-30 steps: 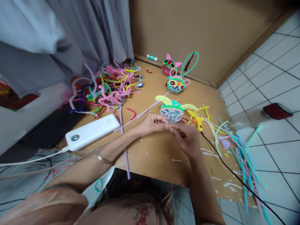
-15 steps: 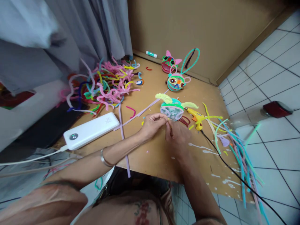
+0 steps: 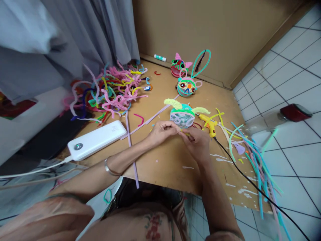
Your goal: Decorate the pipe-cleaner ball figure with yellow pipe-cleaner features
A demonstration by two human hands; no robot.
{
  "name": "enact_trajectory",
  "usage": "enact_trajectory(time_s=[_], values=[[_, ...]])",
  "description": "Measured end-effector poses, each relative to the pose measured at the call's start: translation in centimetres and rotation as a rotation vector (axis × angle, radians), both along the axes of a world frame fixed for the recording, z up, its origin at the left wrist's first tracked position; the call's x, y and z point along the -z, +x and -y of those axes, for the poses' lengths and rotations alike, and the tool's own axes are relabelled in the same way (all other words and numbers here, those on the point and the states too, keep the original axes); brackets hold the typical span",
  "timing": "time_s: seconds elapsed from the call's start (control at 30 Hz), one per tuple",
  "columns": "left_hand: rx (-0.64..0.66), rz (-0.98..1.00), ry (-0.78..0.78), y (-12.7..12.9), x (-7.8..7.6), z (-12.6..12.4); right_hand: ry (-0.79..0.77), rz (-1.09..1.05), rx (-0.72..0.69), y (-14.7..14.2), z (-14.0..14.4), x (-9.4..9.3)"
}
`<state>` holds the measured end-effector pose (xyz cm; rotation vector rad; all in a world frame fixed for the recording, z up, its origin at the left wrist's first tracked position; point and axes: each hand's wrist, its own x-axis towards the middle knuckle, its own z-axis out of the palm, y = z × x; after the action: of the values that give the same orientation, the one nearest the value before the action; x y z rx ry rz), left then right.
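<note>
On the board, both hands pinching a short pipe cleaner, glue gun beside

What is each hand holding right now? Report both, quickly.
Left hand: fingers pinched shut on a short yellow pipe-cleaner piece.
Right hand: pinched on the same piece's other end.

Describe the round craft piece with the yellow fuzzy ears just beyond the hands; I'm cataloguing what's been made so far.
The round craft piece is a small disc-like figure, with a teal-green rim wound around a pale, whitish looped face. Two fuzzy yellow-green pipe-cleaner ears stick out sideways from its top. It looks made of pipe cleaners and sits on the brown board, tilted towards the person. The left hand and right hand meet just in front of it; whether they touch it is unclear. A yellow glue gun lies close beside it.
</note>
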<state>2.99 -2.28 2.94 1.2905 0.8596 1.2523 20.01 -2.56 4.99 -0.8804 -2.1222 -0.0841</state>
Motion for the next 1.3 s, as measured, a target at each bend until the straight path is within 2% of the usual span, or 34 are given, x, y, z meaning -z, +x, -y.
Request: enact_trajectory(time_s=[0.13,0.23,0.33,0.5,0.6,0.7,0.77,0.93,1.17,1.3], values=[[0.025,-0.125,0.138,-0.7,-0.6,0.0,-0.08,-0.074,-0.064,0.2,0.1,-0.9],[0.033,-0.179,0.163,-1.1,-0.9,-0.1,-0.096,-0.086,-0.06,0.1,0.3,-1.3],[0.052,-0.181,0.126,-1.3,-0.9,-0.3,-0.116,-0.08,-0.058,0.1,0.5,-1.4],[0.181,-0.104,-0.009,-1.5,-0.9,-0.5,-0.086,-0.011,-0.087,0.2,0.4,-1.4],[0.192,-0.081,-0.052,-1.5,-1.2,-0.4,-0.062,0.032,-0.095,0.1,0.4,-1.4],[0.145,-0.056,-0.056,-1.2,-1.4,-0.2,-0.087,0.047,-0.087,-0.1,0.6,-1.3],[0.064,-0.009,-0.046,-0.8,-1.3,-0.1,-0.091,0.03,-0.046,-0.2,0.7,-1.1],[-0.125,0.175,-0.091,0.8,0.0,0.1,0.022,-0.032,0.053,-0.8,0.9,-0.3],[-0.209,0.307,-0.18,2.1,0.6,0.7,0.255,0.126,0.21,-2.2,1.4,1.2],[-0.193,0.29,-0.154,1.9,0.7,0.8,0.232,0.163,0.217,-2.1,1.3,1.1]])
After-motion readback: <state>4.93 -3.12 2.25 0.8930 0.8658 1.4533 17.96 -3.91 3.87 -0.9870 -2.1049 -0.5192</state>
